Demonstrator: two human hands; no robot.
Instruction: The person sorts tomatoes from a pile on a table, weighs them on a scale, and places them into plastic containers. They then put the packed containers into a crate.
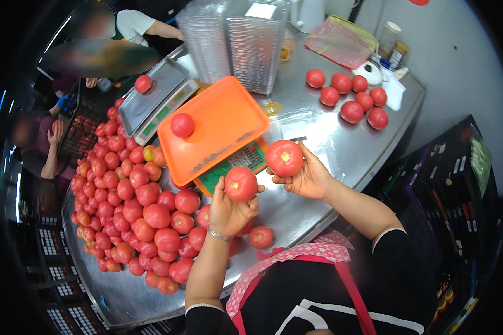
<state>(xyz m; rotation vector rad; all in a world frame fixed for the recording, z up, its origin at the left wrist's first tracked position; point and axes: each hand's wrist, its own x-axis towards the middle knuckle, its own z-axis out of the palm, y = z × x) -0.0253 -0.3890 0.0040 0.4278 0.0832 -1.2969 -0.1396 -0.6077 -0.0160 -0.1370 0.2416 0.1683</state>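
Note:
My left hand [234, 209] holds a tomato [241, 184], its stem end showing, just below the front edge of a scale. A larger tomato [284, 158] rests in the fingers of my right hand [306, 173], at the scale's right corner. The scale has an orange tray [224, 121] with one tomato [182, 125] on it and a green keypad [234, 165]. A big heap of tomatoes [156, 215] covers the left side of the metal table. One loose tomato [260, 237] lies near the table's front edge, below my hands.
A second scale [157, 100] bears one tomato [143, 84]. Stacked clear plastic containers [253, 50] stand behind the orange tray. Several tomatoes [352, 112] lie at the back right, near a folded mesh bag [339, 42] and jars [389, 39]. Other people are across the table.

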